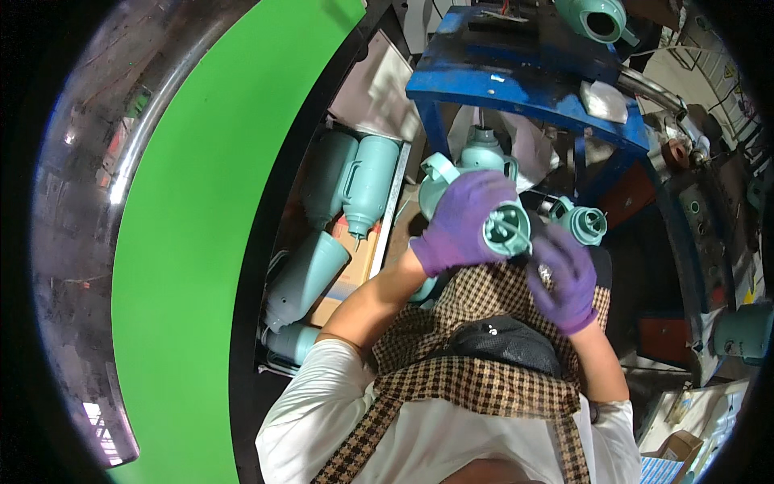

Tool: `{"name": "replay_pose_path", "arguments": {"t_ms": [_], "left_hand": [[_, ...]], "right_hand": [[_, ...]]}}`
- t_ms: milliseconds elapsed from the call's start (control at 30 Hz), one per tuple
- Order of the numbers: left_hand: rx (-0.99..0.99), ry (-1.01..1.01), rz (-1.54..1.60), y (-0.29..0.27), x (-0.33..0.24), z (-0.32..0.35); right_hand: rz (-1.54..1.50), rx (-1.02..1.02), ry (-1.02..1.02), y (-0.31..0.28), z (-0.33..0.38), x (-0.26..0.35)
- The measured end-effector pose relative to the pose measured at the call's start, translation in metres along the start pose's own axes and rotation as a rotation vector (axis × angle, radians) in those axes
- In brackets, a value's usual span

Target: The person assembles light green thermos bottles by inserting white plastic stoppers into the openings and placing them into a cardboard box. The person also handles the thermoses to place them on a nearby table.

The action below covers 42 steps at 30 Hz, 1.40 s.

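My left hand, in a purple glove, is closed round a mint-green vacuum flask shell. Its round open mouth faces up, and pale prongs show inside. Close to the right side of that mouth is my right hand, also gloved in purple. Its fingers are blurred, so whether they grip anything is unclear. Behind the left hand shows a looped green handle; which flask it belongs to is hidden. Another green flask stands just beyond. A further flask top sits to the right of the hands.
At left, a crate holds several green flasks above cardboard. A green work surface with a dark edge curves beyond it. Ahead stands a blue metal table with a white packet; another flask is at its far side.
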<state>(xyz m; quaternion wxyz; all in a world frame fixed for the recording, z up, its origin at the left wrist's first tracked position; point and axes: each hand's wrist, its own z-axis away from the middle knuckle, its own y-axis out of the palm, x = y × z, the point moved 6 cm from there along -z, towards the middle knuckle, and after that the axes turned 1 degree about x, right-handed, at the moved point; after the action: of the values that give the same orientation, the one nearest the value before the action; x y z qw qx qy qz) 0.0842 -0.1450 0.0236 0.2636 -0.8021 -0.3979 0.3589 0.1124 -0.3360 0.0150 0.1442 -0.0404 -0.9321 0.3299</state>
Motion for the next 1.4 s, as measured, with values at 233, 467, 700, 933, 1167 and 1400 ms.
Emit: {"name": "replay_pose_path", "arguments": {"t_ms": [233,467,700,933,1167,1400], "left_hand": [[-0.076,0.076,0.015,0.027,-0.029,0.006],[0.157,0.011,-0.065,0.06,-0.028,0.013],[-0.154,-0.066,0.163,-0.01,0.066,-0.049],[-0.096,-0.12,0.271,0.022,0.085,-0.07],[0.037,0.048,0.025,-0.004,0.025,-0.026],[0.327,0.062,0.261,0.023,0.018,-0.025]], "right_hand": [[0.038,0.318,0.264,0.062,0.033,-0.006],[-0.067,0.576,0.262,0.08,0.052,-0.02],[-0.11,0.33,0.099,0.035,-0.061,-0.006],[-0.18,0.351,0.24,-0.007,0.056,-0.02],[0.25,0.178,0.505,-0.16,0.211,0.044],[1.029,-0.441,1.433,-0.366,0.392,0.213]]}}
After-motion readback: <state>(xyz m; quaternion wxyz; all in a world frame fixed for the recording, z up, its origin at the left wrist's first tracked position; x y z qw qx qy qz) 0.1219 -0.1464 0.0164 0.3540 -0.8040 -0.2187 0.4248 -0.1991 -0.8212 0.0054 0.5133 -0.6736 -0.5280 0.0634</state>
